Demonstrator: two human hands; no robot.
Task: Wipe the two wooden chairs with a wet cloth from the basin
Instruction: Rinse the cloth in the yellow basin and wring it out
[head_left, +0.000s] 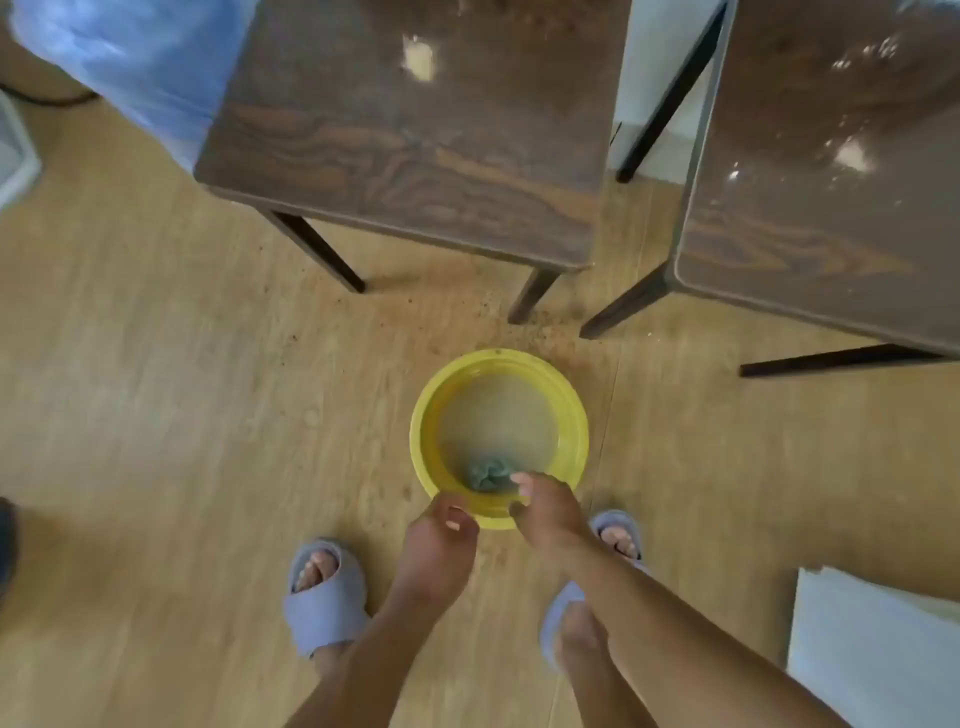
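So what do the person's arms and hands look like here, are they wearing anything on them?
Both forearms are bare, with no sleeves in view. The left hand and right hand wear no gloves, and no watch, bracelet or ring shows. The fingernails look pale, though the picture is too blurred to tell if they are painted. On the feet are grey-blue open-toe slippers.

Glossy wood-grain chairs (415, 140), yellow plastic basin (423, 431), crumpled cloth (485, 475), matt wood floor (156, 389)
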